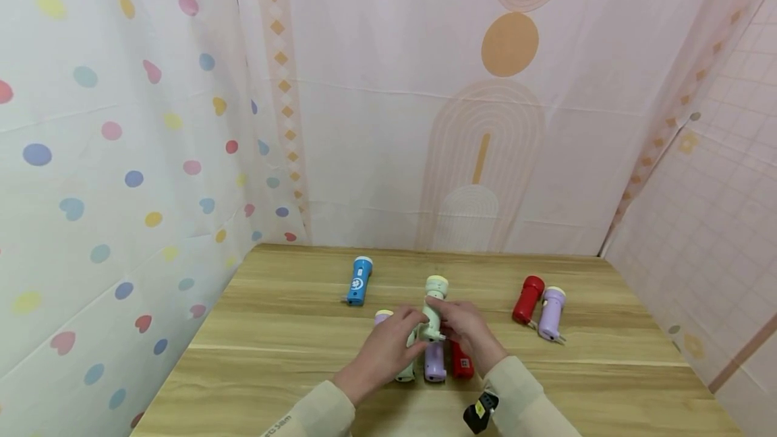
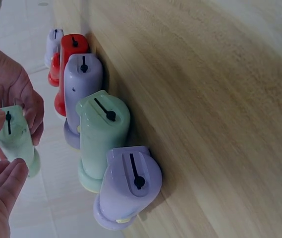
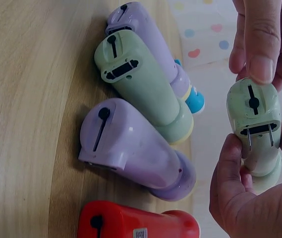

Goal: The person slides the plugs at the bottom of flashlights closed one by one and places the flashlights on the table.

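My right hand point(image 1: 472, 330) grips a light green flashlight point(image 1: 433, 319), its pale yellow-rimmed head pointing away from me. Two metal plug prongs point(image 3: 260, 137) stick out of its tail end in the right wrist view. The thumb of my left hand point(image 1: 388, 342) touches the tail end; the left fingers hang loosely beside it. Under and around the hands lies a row of flashlights: a purple one point(image 2: 131, 181), a second green one point(image 2: 105, 134), another purple one point(image 2: 84, 82) and a red one point(image 1: 463, 360). The hands partly cover this row in the head view.
Farther back on the wooden table point(image 1: 279, 336) lies a blue flashlight point(image 1: 359, 280) with a white-rimmed head. To the right, a red flashlight point(image 1: 527, 300) and a purple flashlight point(image 1: 552, 315) lie side by side, prongs out. Patterned curtains point(image 1: 364, 154) hang around the table.
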`<state>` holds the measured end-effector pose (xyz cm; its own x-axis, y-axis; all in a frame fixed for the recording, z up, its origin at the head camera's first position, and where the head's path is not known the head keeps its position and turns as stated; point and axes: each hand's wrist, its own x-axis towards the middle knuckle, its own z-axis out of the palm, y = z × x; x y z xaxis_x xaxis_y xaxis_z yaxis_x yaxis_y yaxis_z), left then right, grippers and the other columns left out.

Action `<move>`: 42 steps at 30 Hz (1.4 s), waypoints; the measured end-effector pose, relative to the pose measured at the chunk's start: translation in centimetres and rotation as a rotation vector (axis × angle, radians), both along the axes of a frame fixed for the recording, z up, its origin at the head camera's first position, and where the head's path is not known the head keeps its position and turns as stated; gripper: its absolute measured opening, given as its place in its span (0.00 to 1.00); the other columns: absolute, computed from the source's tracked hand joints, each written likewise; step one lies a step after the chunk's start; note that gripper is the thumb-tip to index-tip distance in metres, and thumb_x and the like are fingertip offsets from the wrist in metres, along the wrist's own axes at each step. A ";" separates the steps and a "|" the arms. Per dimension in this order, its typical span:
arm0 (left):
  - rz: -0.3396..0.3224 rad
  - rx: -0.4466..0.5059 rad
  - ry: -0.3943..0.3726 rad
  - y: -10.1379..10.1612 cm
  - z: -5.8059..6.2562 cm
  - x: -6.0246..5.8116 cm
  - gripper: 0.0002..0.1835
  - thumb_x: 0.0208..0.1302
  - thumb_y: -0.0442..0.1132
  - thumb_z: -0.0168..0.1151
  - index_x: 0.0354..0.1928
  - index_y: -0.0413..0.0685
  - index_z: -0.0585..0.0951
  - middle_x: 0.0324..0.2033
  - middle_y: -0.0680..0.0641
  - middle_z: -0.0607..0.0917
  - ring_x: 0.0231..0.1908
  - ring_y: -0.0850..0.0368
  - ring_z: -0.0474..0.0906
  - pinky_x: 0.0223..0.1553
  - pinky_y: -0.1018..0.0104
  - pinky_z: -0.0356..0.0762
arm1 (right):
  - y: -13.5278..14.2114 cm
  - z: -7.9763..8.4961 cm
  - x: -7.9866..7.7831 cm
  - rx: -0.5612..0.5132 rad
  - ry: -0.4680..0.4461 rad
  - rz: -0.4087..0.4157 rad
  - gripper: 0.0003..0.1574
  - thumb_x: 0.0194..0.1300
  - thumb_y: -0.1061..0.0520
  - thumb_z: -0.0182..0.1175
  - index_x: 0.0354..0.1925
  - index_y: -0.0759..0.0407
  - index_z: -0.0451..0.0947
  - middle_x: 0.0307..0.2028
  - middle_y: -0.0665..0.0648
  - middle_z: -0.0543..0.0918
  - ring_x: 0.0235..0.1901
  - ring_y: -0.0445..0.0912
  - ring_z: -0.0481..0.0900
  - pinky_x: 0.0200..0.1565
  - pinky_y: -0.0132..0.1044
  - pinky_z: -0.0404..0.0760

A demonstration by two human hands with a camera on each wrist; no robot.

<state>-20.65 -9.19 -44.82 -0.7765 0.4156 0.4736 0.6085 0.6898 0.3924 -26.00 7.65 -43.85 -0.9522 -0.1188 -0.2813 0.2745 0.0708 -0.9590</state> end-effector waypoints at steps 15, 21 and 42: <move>0.015 -0.002 -0.032 0.4 -0.1 0.2 0.17 0.60 0.38 0.72 0.50 0.47 0.81 0.50 0.47 0.78 0.46 0.56 0.80 0.44 0.64 0.80 | -0.5 -0.1 0.0 -0.040 0.017 0.020 0.27 0.65 0.47 0.65 0.41 0.73 0.79 0.30 0.54 0.83 0.30 0.44 0.81 0.37 0.36 0.81; 0.023 0.013 -0.027 0.3 -0.2 0.3 0.17 0.60 0.37 0.72 0.50 0.47 0.80 0.50 0.47 0.77 0.46 0.56 0.79 0.44 0.65 0.80 | -0.8 0.0 0.1 -0.048 0.019 0.029 0.28 0.66 0.47 0.64 0.42 0.74 0.79 0.29 0.54 0.83 0.30 0.43 0.81 0.36 0.36 0.80; 0.030 -0.008 0.062 0.2 -0.4 0.5 0.14 0.61 0.37 0.71 0.48 0.44 0.81 0.49 0.48 0.78 0.43 0.58 0.80 0.41 0.69 0.80 | -1.0 0.8 0.9 0.001 0.026 0.075 0.30 0.69 0.46 0.62 0.46 0.76 0.78 0.34 0.57 0.84 0.33 0.45 0.81 0.40 0.39 0.81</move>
